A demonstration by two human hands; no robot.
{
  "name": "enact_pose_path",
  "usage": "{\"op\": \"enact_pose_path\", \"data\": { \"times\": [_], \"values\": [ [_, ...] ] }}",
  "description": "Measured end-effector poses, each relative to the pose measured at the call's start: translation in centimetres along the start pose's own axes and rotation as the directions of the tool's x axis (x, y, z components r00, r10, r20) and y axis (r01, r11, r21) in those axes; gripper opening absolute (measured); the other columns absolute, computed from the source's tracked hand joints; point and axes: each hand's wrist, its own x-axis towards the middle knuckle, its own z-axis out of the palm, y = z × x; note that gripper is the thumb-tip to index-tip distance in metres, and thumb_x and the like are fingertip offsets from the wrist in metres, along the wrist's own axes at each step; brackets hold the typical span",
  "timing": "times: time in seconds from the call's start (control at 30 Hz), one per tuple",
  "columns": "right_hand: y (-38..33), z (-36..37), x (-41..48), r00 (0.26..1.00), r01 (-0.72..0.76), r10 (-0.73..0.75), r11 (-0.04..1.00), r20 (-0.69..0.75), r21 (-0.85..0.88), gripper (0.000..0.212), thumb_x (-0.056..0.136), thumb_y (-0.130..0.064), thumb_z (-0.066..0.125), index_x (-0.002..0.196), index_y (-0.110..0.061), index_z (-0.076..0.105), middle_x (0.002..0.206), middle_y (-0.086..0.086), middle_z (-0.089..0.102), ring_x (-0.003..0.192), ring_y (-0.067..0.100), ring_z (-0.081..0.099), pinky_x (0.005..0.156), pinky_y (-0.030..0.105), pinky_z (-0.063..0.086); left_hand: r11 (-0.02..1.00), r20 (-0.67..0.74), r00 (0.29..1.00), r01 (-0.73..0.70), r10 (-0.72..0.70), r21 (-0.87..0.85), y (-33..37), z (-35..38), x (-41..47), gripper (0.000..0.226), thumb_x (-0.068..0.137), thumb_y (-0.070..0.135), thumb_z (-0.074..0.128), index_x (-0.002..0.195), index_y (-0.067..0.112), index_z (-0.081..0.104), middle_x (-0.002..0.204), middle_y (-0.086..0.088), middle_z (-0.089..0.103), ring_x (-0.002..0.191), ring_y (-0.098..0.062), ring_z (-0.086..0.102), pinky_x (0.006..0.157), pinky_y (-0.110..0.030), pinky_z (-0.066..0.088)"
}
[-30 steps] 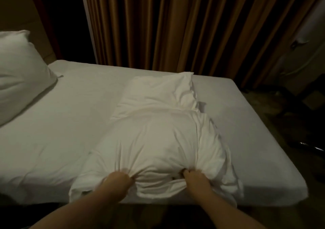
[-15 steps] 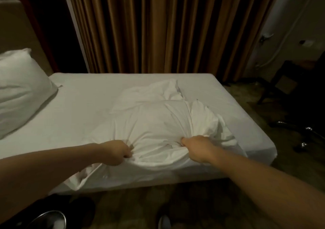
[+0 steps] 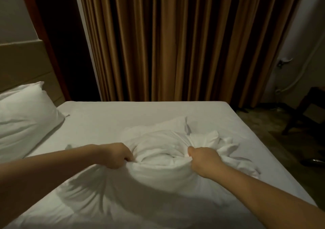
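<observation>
Squarely between left hand (image 3: 114, 155) and right hand (image 3: 204, 158), bunched white pillow (image 3: 158, 151).

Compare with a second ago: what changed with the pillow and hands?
The pillow moved from the near edge of the bed farther onto it, and looks more bunched. The left hand and right hand kept gripping its cloth, arms stretched farther. The other pillow at left stayed put.

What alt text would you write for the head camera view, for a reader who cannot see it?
The left hand and the right hand each grip a crumpled white pillow on a white bed, bunching its cover. A second pillow lies at the left edge, and brown curtains hang behind the bed.
</observation>
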Motion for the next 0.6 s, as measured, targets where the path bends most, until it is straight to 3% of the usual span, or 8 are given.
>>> {"op": "enact_pose_path", "data": {
  "times": [0.13,0.27,0.37,0.47,0.6],
  "values": [
    [2.0,-0.8,6.8,0.991,0.001,0.001,1.000,-0.136,0.013,0.031,0.094,-0.027,0.037,0.123,-0.016,0.041,0.113,0.010,0.063,0.102,0.030,0.059,0.079,0.036,0.045,0.982,-0.116,0.977,0.186,-0.181,0.028,-2.2,-3.1,5.8,0.025,0.089,0.011,0.044,0.114,0.011,0.044,0.108,-0.010,0.058,0.097,-0.026,0.053,0.079,-0.029,0.039],
    [2.4,-0.3,12.7,0.960,0.062,-0.061,0.998,-0.274,-0.004,0.026,0.095,-0.025,0.037,0.117,-0.015,0.046,0.111,0.008,0.064,0.101,0.029,0.058,0.082,0.036,0.040,0.954,-0.135,0.944,0.298,-0.300,-0.035,-5.1,-4.2,10.5,0.035,0.092,0.013,0.043,0.127,0.011,0.036,0.112,-0.015,0.059,0.099,-0.028,0.054,0.082,-0.032,0.041],
    [2.4,0.8,16.6,0.947,0.099,-0.090,0.995,-0.308,0.014,0.033,0.097,-0.027,0.037,0.126,-0.015,0.046,0.119,0.009,0.062,0.109,0.028,0.055,0.089,0.036,0.037,0.939,-0.113,0.932,0.339,-0.344,-0.067,-7.4,-4.2,14.1,0.043,0.093,0.013,0.042,0.135,0.016,0.034,0.120,-0.013,0.059,0.109,-0.027,0.054,0.085,-0.029,0.041],
    [2.9,1.3,20.7,0.937,0.113,-0.097,0.993,-0.335,0.031,0.027,0.097,-0.028,0.038,0.117,-0.015,0.051,0.115,0.008,0.063,0.107,0.027,0.054,0.088,0.035,0.035,0.932,-0.080,0.930,0.351,-0.358,-0.092,-9.8,-4.7,17.8,0.041,0.096,0.013,0.037,0.136,0.018,0.044,0.131,-0.009,0.055,0.118,-0.025,0.051,0.097,-0.029,0.039],
    [3.4,1.8,26.4,0.943,0.121,-0.107,0.992,-0.315,0.026,0.023,0.097,-0.025,0.033,0.105,-0.018,0.053,0.104,0.004,0.066,0.098,0.026,0.055,0.085,0.035,0.033,0.979,0.048,0.979,0.199,-0.198,-0.030,-13.3,-5.2,24.0,0.035,0.097,0.016,0.038,0.127,0.016,0.056,0.134,-0.004,0.054,0.122,-0.022,0.048,0.099,-0.026,0.035]
  ]
}}
